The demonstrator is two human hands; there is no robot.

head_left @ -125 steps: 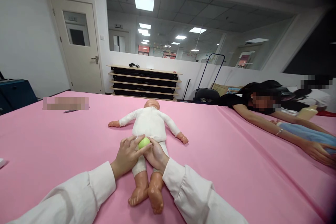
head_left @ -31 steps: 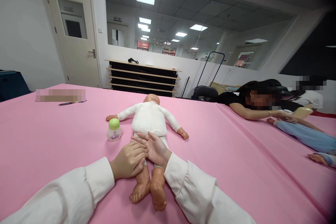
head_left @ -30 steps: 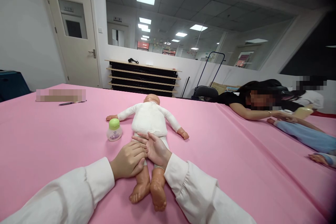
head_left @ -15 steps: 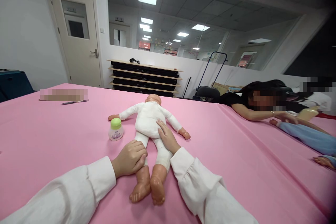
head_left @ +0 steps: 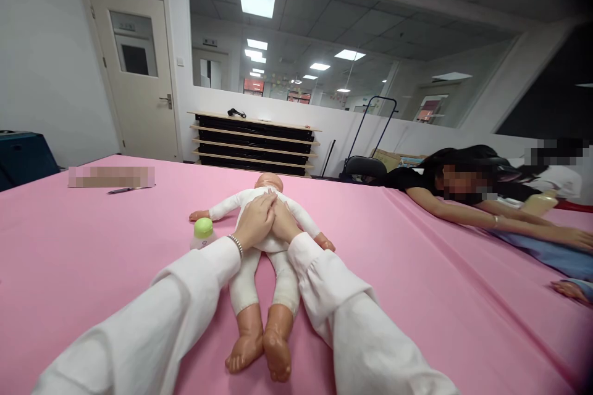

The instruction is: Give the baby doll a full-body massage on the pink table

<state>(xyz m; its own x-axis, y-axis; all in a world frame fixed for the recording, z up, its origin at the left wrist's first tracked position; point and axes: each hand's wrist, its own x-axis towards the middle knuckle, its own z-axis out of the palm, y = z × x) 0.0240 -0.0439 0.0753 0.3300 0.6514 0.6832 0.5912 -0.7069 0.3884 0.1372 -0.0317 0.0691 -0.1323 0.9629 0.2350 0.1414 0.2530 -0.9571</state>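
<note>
A baby doll (head_left: 241,287) with a white cloth body lies on the pink-covered table (head_left: 115,247), its head away from me and its feet towards me. My left hand (head_left: 256,220) rests on the doll's upper back, fingers stretched flat. Beside it, touching it, my right hand (head_left: 283,222) also lies flat on the doll's back. Neither hand grips anything. Just left of the doll stands a small bottle with a green cap (head_left: 203,228), its lower part hidden behind my left sleeve.
A pen (head_left: 121,189) lies by a blurred-out item (head_left: 111,176) at the far left. On the right, another person (head_left: 458,185) leans over the table, arms stretched to a doll in blue clothes (head_left: 532,250). A pale bottle (head_left: 541,202) is near them. Stacked boards (head_left: 254,142) stand behind the table.
My left hand has moved from the doll's leg up to its back. My right hand has slid further up the back, beside it. The other person's arms now reach further right.
</note>
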